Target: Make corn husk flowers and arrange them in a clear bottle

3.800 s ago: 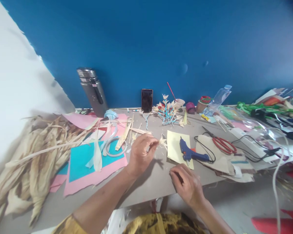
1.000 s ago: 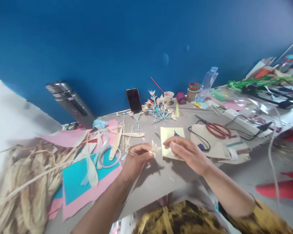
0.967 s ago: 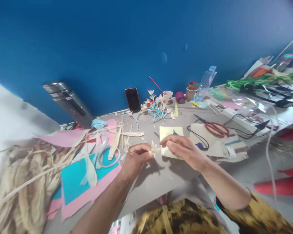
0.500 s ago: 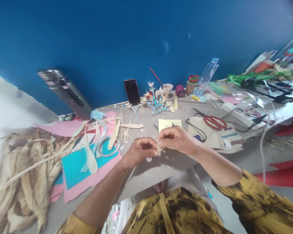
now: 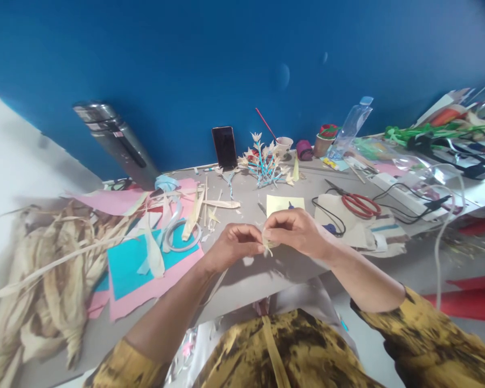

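Observation:
My left hand [image 5: 238, 245] and my right hand [image 5: 289, 231] meet over the front part of the table, fingertips pinched together. Between them is a small pale strip of dried husk [image 5: 267, 248], its curled end hanging below the fingers; the rest of it is hidden. Just behind my right hand lies a yellow paper square [image 5: 283, 203]. Farther back stands a cluster of husk flowers [image 5: 262, 164] on blue-wrapped stems. A single forked blue-stemmed piece [image 5: 229, 182] lies to its left.
At left are dried husks [image 5: 60, 291], blue sheet [image 5: 125, 269], pink paper [image 5: 153, 299] and a tape roll [image 5: 181, 247]. Red-handled scissors [image 5: 360, 206] rest on cloth [image 5: 339, 221] at right, near a power strip [image 5: 404, 194]. A phone [image 5: 224, 148] and plastic bottle [image 5: 353, 126] stand by the wall.
The view has shifted slightly, so the table items sit a little farther right. Both hands stay pinched together, and the husk strip's end now hangs lower beneath the fingers.

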### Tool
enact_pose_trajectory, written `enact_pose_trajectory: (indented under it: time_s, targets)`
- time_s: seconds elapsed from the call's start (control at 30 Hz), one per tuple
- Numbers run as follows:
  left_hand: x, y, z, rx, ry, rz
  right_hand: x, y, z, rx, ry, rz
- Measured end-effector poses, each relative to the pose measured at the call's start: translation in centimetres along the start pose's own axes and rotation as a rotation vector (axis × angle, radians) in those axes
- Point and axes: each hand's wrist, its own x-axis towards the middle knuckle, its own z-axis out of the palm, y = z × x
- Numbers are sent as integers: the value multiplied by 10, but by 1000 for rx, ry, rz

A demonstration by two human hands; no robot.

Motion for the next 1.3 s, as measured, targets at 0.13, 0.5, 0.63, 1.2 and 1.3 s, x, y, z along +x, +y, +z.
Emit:
enact_pose_trajectory:
  time_s: [0.13,0.5,0.63,1.2,1.3]
  targets:
    - [0,0,-1,1,-22,12,1,-3,1,-33,-4,8]
    - [1,-1,-4,-30,34,156,-3,5,-2,98,157,-43]
    - [0,-2,-5,-12,20,126,3,10,0,78,13,-43]
    - [2,-5,-6,-70,56,84,5,12,7,-5,96,-85]
    - [3,-6,-6,-95,49,111,5,8,7,5,96,-78]
